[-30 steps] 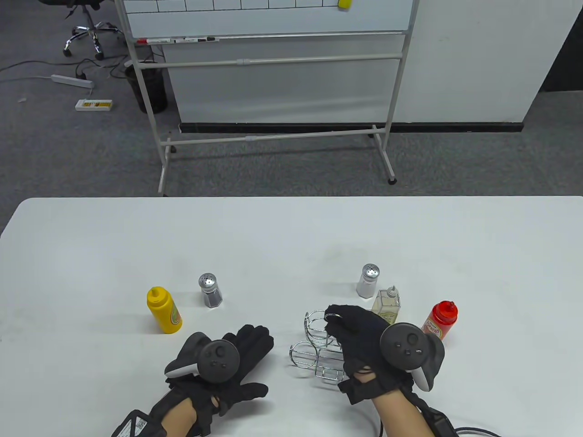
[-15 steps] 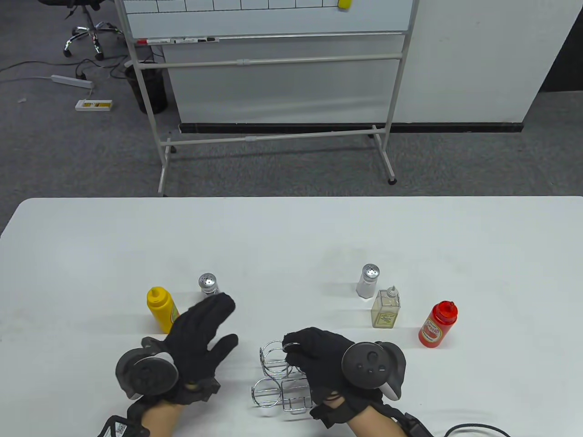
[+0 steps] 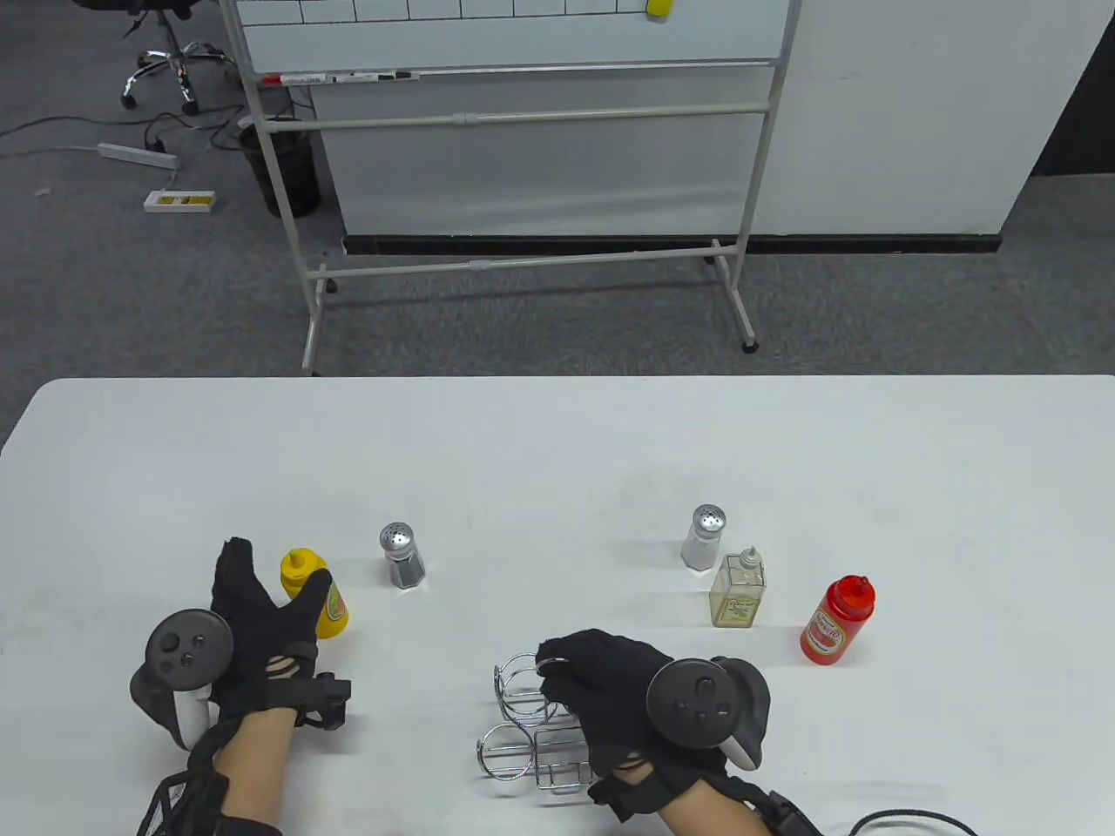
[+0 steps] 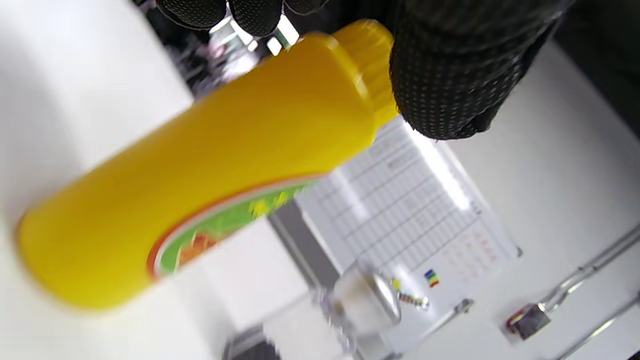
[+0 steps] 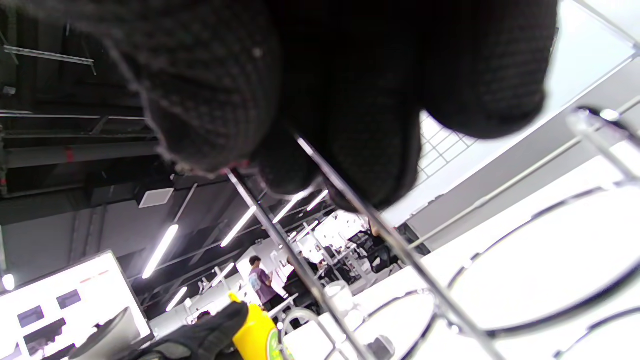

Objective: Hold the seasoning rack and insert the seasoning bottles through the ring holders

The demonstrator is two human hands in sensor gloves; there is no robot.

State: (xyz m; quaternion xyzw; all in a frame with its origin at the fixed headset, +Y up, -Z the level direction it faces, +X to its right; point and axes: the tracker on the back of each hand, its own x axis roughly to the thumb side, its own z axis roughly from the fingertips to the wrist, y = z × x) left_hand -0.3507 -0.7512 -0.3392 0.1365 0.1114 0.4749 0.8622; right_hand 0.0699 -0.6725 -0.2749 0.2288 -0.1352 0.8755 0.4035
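Observation:
The chrome wire seasoning rack (image 3: 523,727) stands near the table's front edge. My right hand (image 3: 557,666) grips its top handle loop; in the right wrist view my gloved fingers (image 5: 350,100) wrap a rack wire (image 5: 360,210). The yellow mustard bottle (image 3: 318,601) stands upright at the left. My left hand (image 3: 274,579) is spread around it, thumb across its front and fingers to its left. In the left wrist view the bottle (image 4: 210,185) fills the frame, with my thumb (image 4: 450,80) by its cap. The rack's rings hold nothing.
A pepper shaker (image 3: 402,556) stands right of the mustard. A salt shaker (image 3: 704,537), a clear oil bottle (image 3: 739,589) and a red ketchup bottle (image 3: 836,620) stand in a group right of the rack. A whiteboard stands beyond the table.
My right hand has dragged the rack left and toward the front edge, then held still. My left hand has swung left from mid-table to the yellow bottle.

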